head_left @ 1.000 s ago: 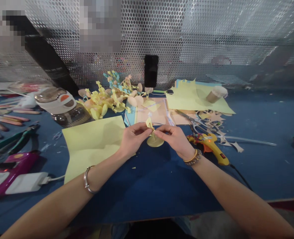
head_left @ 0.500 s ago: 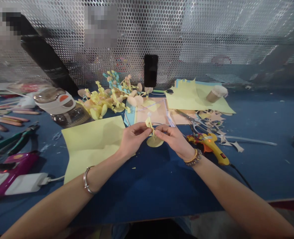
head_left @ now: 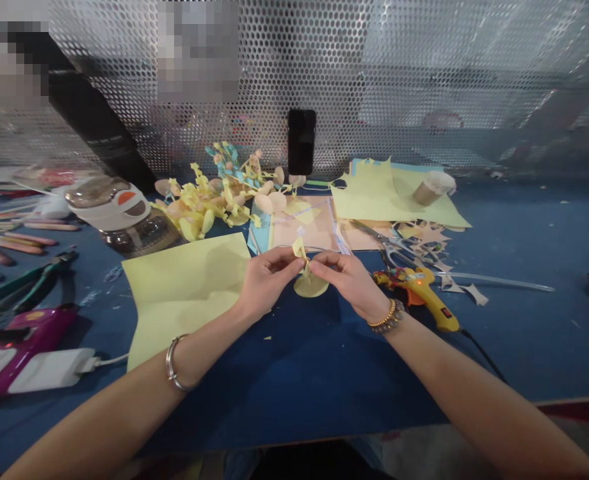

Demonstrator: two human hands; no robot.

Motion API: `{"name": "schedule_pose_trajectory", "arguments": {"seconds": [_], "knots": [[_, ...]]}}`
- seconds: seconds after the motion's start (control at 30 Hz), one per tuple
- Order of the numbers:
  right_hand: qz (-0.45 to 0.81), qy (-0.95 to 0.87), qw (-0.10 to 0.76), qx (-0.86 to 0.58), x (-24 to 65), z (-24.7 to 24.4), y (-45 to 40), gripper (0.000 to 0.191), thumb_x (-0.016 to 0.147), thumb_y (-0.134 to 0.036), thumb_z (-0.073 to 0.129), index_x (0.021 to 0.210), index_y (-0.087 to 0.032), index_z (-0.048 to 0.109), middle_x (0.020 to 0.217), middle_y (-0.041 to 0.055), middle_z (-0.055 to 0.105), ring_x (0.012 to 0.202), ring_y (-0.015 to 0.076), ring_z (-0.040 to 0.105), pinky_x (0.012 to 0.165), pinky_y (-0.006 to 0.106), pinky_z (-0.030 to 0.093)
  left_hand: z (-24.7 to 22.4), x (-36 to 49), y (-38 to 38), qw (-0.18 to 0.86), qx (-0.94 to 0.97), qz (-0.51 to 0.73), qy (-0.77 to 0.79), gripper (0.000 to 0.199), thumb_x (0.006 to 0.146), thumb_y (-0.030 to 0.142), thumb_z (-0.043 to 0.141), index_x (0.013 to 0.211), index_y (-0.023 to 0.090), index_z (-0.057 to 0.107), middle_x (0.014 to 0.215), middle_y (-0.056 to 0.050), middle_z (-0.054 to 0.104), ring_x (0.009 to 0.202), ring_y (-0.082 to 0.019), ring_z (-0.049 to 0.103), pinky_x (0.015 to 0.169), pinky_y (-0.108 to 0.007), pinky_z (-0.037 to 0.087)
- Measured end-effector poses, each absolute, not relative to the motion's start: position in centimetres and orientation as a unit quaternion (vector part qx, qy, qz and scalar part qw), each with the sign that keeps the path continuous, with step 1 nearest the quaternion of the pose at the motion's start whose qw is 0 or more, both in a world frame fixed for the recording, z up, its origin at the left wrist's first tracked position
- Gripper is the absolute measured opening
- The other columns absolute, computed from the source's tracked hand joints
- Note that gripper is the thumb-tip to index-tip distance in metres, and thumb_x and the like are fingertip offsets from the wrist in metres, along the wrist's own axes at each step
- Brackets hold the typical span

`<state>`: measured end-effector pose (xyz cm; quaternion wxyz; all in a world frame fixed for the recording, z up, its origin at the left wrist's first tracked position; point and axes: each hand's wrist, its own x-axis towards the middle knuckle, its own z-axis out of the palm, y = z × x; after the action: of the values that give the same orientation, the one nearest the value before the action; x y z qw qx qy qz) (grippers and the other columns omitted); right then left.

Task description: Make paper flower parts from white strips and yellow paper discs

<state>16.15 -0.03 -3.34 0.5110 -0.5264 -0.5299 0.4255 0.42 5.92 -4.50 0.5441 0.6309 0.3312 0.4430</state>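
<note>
Below, blue tabletop [head_left: 304, 380]; behind, perforated metal screen [head_left: 294, 67].

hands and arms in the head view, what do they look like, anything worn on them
The left hand and right hand are bare, with no gloves, and the forearms have no sleeves. The left wrist wears a silver-coloured metal bangle; the right wrist wears a gold-coloured bangle beside a bracelet of dark beads.

Bare forearms ran back from my left hand [head_left: 267, 283] and right hand [head_left: 347, 283]. A slim silver bangle [head_left: 173, 363] circled my left wrist. On my right wrist, a thin gold bangle [head_left: 380, 320] lay beside a strand of dark metallic beads [head_left: 393, 317].
</note>
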Motion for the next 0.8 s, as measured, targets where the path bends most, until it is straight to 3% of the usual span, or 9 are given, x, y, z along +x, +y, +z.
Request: {"name": "schedule_pose_trajectory", "arguments": {"seconds": [0.53, 0.8], "knots": [[0.314, -0.569, 0.504, -0.568, 16.29, -3.17, -0.24, 0.018, 0.081, -0.035, 0.065, 0.079, -0.017, 0.067, 0.078, 0.0029, 0.068, 0.069, 0.0137, 0.058, 0.062, 0.028, 0.044, -4.23, 0.44, 5.87, 0.515, 0.654, 0.444, 0.333, 0.020, 0.074, 0.033, 0.072, 0.086, 0.016, 0.073, 0.083, -0.005, 0.074, 0.072, -0.015, 0.067, 0.067, -0.025, 0.055], [0.247, -0.597, 0.502, -0.575, 16.17, -3.00, -0.50, 0.014, 0.081, -0.032, 0.066, 0.076, -0.018, 0.066, 0.077, 0.0025, 0.066, 0.072, 0.0147, 0.058, 0.062, 0.028, 0.043, -4.25, 0.31, 5.65, 0.491, 0.683, 0.429, 0.328, 0.019, 0.077, 0.032, 0.069, 0.090, 0.019, 0.074, 0.093, -0.006, 0.075, 0.083, -0.018, 0.069, 0.072, -0.027, 0.056]]}}
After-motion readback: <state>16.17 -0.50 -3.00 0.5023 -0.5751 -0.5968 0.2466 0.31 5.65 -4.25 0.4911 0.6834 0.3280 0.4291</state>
